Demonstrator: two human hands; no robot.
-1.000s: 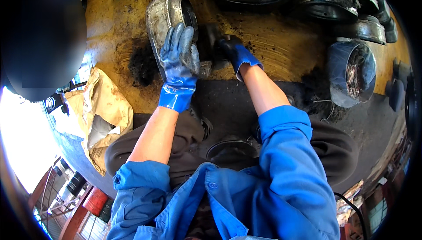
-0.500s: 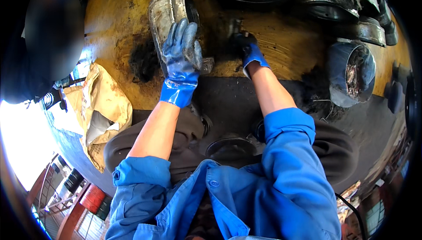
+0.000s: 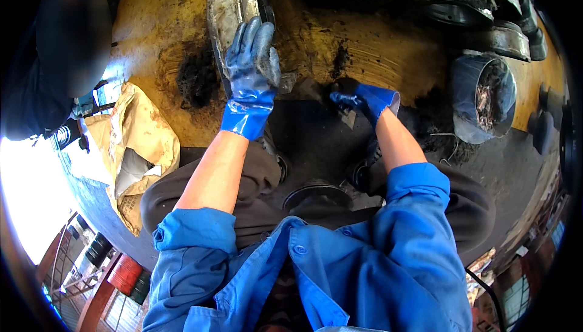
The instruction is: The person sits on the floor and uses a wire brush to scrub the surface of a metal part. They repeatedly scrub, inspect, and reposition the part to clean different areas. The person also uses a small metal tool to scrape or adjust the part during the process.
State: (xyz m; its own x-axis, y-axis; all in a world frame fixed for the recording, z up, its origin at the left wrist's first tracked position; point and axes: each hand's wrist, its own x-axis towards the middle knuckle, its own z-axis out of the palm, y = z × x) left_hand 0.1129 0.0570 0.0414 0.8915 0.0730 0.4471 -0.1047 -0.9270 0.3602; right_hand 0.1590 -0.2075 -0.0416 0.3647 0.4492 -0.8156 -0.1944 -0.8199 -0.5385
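A worn silvery metal ring (image 3: 223,16), like a drum or wheel rim, stands on edge on the stained yellow surface. My left hand (image 3: 252,58), in a blue rubber glove, rests against its near side with the fingers stretched out. To the right and nearer me is my right hand (image 3: 358,98), gloved too, its fingers curled round. A blurred dark object (image 3: 310,89) sits at its fingertips; its kind is too smeared to tell. A tuft of dark fibre (image 3: 197,80) lies left of the ring.
Several metal rings (image 3: 449,4) are piled at the far right. A clear plastic bag (image 3: 467,98) holding fibrous scrap stands nearer. At left lie a torn paper sack (image 3: 143,150) and another person's dark-clothed arm (image 3: 24,95). Dark fibre (image 3: 440,131) is strewn at right.
My right hand has come toward me and a little right, off the yellow surface to the dark floor's edge. The left hand has shifted slightly up along the ring.
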